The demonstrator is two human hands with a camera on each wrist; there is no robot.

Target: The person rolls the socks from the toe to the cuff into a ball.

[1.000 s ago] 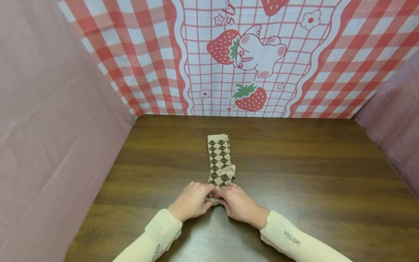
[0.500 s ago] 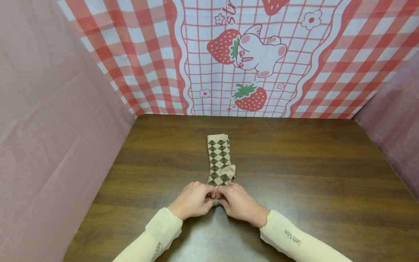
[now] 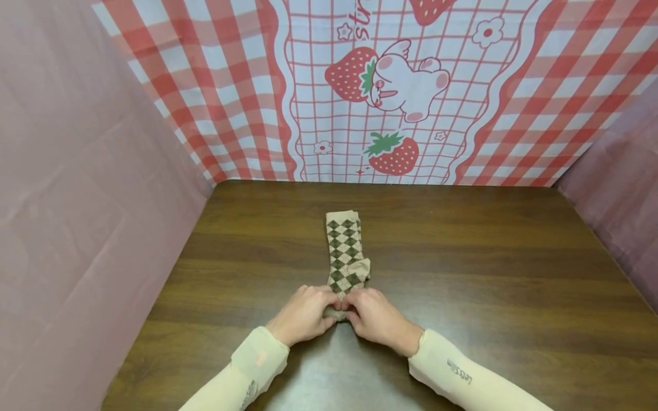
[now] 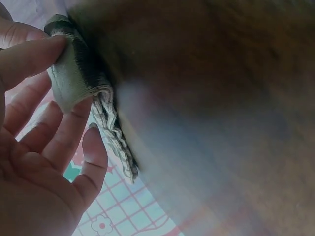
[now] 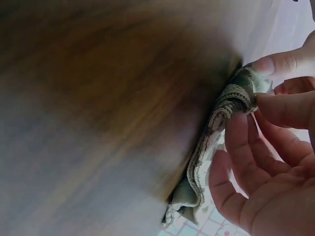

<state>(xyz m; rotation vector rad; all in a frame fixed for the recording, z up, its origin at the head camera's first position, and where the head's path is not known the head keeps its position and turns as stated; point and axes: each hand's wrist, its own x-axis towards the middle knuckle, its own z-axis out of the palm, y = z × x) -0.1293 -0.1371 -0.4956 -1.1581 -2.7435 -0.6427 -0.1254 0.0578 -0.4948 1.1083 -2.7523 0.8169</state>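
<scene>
A pair of beige argyle socks (image 3: pixel 343 242) with dark green diamonds lies stacked on the brown table, cuffs pointing away from me and heel out to the right. Both hands are at the near toe end, which is turned up into a small roll. My left hand (image 3: pixel 303 315) pinches the left side of that roll, its thumb on the near face of the fabric (image 4: pixel 69 81) in the left wrist view. From the right, my right hand (image 3: pixel 379 319) pinches the other side. Layered sock edges (image 5: pixel 199 157) show in the right wrist view. The fingers partly hide the toe.
The wooden table (image 3: pixel 462 257) reaches back to a red-and-white checked strawberry curtain (image 3: pixel 247 91). Pink cloth walls stand on the left (image 3: pixel 103 171) and the right (image 3: pixel 617 160).
Both hands stay at the toe end, with only small finger shifts on the rolled fabric. The rest of the socks keeps its place.
</scene>
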